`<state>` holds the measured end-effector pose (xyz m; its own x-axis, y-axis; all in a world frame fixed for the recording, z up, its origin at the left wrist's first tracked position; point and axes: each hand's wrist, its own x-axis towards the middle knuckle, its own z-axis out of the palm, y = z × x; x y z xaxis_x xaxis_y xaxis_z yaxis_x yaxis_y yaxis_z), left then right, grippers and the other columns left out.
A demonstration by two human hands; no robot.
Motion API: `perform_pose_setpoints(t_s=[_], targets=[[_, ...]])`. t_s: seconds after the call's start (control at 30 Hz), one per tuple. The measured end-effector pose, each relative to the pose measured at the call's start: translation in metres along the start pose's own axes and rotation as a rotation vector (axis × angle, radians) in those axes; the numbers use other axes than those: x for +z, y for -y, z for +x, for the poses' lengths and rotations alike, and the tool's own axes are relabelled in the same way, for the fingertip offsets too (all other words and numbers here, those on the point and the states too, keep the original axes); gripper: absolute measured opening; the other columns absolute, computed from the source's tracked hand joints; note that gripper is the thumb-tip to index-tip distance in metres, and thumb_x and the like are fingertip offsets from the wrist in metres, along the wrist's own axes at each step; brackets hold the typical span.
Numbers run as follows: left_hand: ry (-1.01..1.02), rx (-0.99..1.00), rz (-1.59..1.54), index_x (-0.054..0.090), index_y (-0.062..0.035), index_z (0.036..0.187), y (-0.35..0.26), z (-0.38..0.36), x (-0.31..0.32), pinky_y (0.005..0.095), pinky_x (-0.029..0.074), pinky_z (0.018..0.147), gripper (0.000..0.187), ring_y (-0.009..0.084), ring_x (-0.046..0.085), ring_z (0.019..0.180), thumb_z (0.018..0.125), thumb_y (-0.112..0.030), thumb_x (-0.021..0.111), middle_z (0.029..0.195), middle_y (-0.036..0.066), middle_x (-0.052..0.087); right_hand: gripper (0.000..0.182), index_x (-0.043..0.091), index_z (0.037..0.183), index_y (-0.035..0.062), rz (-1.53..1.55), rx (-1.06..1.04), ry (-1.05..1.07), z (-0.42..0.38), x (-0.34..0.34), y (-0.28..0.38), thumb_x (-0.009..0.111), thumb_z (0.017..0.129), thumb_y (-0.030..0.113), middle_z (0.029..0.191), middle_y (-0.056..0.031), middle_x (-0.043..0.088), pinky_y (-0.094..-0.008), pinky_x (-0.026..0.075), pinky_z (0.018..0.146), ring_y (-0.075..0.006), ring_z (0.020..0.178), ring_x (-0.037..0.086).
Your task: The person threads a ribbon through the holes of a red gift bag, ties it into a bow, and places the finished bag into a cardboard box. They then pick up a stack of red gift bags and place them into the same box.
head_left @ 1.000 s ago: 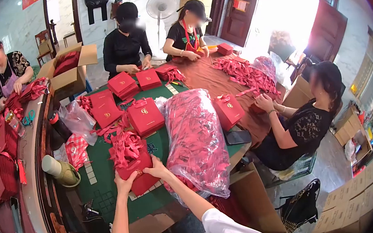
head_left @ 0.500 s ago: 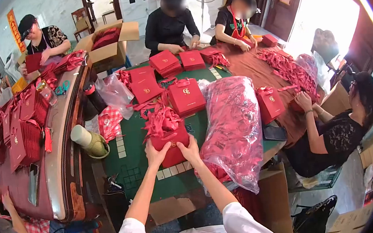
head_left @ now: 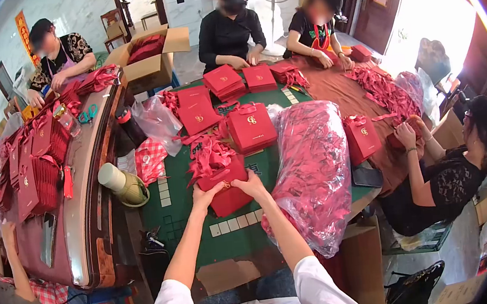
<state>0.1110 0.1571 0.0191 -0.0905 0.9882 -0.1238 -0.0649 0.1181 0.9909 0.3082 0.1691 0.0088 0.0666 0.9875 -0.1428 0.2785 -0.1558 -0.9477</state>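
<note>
Between my two hands is a bundle of red paper gift bags (head_left: 231, 203) with gold lettering, lying over the green table. My left hand (head_left: 208, 196) grips its left side, thumb on top. On the opposite side my right hand (head_left: 252, 185) holds it the same way. A tangle of red ribbon handles (head_left: 211, 159) spills out at the bundle's far end. Just beyond stands another pile of red gift bags (head_left: 251, 126). Right of my hands lies a large clear plastic sack (head_left: 312, 171) filled with red ribboned items.
A green bottle (head_left: 121, 185) and a checked red bag (head_left: 149, 160) are at the left. More bag stacks (head_left: 224, 83) stand at the back. Several people work around the tables; one person (head_left: 444, 172) sits at the right. A phone (head_left: 367, 177) lies near the right edge.
The whole view has shifted slightly right. My hands keep hold of the bundle. At the left table, a person's hands have lowered, and the red bag they held up no longer shows there.
</note>
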Motion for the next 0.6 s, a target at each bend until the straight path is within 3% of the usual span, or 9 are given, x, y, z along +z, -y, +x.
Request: perform_pose_setpoints(t_s=[0.17,0.23,0.3,0.4,0.6], targets=[[0.046,-0.031,-0.017,0.048,0.0015,0.130,0.009,0.010,-0.002,0.0353,0.051,0.094,0.084,0.0232,0.062,0.110,0.063,-0.024,0.092,0.124,0.014,0.061,0.098,0.048,0.136,-0.0068,-0.140,0.007,-0.034,0.005,0.005,-0.005,0.080,0.063,0.049,0.127,-0.0265,0.059,-0.0421,0.045,0.103,-0.0382,0.120,0.056],[-0.076,0.006,0.016,0.048,0.0021,0.130,0.015,0.012,0.003,0.0367,0.050,0.095,0.084,0.0240,0.061,0.111,0.063,-0.023,0.092,0.124,0.015,0.061,0.098,0.048,0.136,-0.0070,-0.176,-0.015,-0.100,0.006,0.011,-0.009,0.080,0.063,0.051,0.128,-0.0267,0.058,-0.0422,0.044,0.104,-0.0384,0.121,0.055],[-0.122,0.025,-0.013,0.047,0.0024,0.131,0.018,0.016,0.007,0.0372,0.050,0.095,0.086,0.0247,0.061,0.112,0.063,-0.024,0.092,0.125,0.016,0.061,0.084,0.053,0.131,-0.0058,-0.252,-0.142,-0.229,0.010,0.017,-0.014,0.082,0.070,0.044,0.117,-0.0228,0.066,-0.0375,0.051,0.095,-0.0303,0.107,0.065],[-0.193,0.045,-0.006,0.046,0.0031,0.132,0.023,0.028,0.012,0.0384,0.049,0.096,0.088,0.0266,0.061,0.113,0.062,-0.025,0.092,0.126,0.017,0.060,0.080,0.052,0.131,-0.0064,-0.012,-0.204,-0.156,0.020,0.020,-0.018,0.081,0.075,0.042,0.115,-0.0224,0.067,-0.0367,0.052,0.092,-0.0299,0.104,0.066],[-0.254,0.041,0.048,0.041,0.0023,0.136,0.040,0.039,0.008,0.0397,0.047,0.100,0.096,0.0317,0.058,0.117,0.061,-0.028,0.092,0.129,0.020,0.058,0.078,0.053,0.130,-0.0055,-0.131,-0.191,-0.203,0.011,0.020,0.000,0.080,0.077,0.044,0.114,-0.0229,0.067,-0.0358,0.052,0.091,-0.0288,0.103,0.067]])
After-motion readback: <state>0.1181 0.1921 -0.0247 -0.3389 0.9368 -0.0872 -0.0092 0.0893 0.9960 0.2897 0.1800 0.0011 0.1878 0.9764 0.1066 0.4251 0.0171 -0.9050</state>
